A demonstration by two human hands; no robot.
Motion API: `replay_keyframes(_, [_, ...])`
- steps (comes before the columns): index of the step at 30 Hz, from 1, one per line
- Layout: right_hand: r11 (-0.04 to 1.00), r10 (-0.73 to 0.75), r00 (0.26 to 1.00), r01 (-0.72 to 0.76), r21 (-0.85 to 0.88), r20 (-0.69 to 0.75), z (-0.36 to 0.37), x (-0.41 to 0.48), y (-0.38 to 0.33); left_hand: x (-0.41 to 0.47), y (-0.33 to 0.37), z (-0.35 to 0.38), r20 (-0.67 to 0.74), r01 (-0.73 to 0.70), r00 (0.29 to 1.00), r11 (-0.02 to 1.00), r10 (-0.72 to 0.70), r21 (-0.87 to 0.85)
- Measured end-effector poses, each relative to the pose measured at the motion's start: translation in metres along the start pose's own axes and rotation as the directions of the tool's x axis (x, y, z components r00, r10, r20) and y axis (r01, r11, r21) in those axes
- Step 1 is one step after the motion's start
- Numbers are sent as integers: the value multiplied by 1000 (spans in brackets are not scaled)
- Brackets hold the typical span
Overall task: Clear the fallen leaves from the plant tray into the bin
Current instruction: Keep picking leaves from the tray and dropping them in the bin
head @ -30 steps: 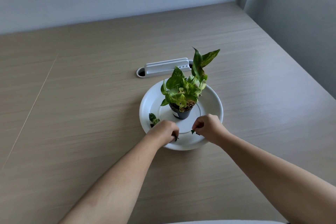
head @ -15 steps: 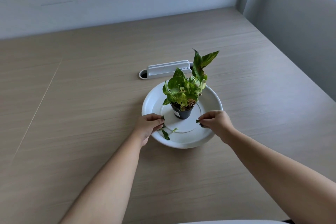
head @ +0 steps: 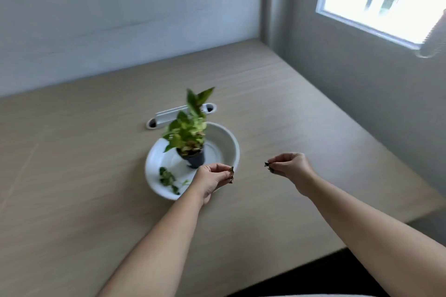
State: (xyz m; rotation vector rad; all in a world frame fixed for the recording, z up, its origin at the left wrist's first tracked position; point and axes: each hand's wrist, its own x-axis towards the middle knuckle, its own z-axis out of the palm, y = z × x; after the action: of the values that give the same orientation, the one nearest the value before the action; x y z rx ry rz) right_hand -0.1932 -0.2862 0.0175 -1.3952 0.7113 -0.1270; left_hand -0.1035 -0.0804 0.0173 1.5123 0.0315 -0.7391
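Observation:
A white round plant tray (head: 226,142) sits on the wooden table with a small potted plant (head: 190,137) in a black pot at its middle. Fallen green leaves (head: 167,179) lie on the tray's front left. My left hand (head: 212,178) hovers over the tray's front right rim, fingers pinched on a small dark leaf (head: 231,170). My right hand (head: 289,167) is raised over the table to the right of the tray, pinching another dark leaf (head: 267,164). No bin is in view.
A white cable grommet strip (head: 169,116) is set into the table behind the tray. The table's right edge (head: 376,234) drops off near my right forearm. A wall and a bright window (head: 386,0) stand to the right.
Both hands have lifted off the tray with leaves pinched and moved right. My view has swung right and up, blurring the plant.

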Motion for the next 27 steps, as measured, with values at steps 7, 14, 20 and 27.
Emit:
replay_keyframes(7, [999, -39, 935, 49, 19, -353, -229, -80, 17, -28, -9, 219, 383, -94, 924, 974, 9, 206])
replay_keyframes(14, [996, 85, 657, -74, 48, -749, -443, -205, 97, -83, -80, 445, 633, -192, 759, 877, -152, 441])
replay_keyframes(20, [932, 330, 433, -288, 218, -839, -485, -286, 206, -100, -180, 533, 663, -238, 635, 716, -397, 656])
replay_keyframes(27, [787, 567, 350, -498, 365, -746, -444, -301, 296, -62, -300, 525, 479, -318, 620, 359, -621, 878])
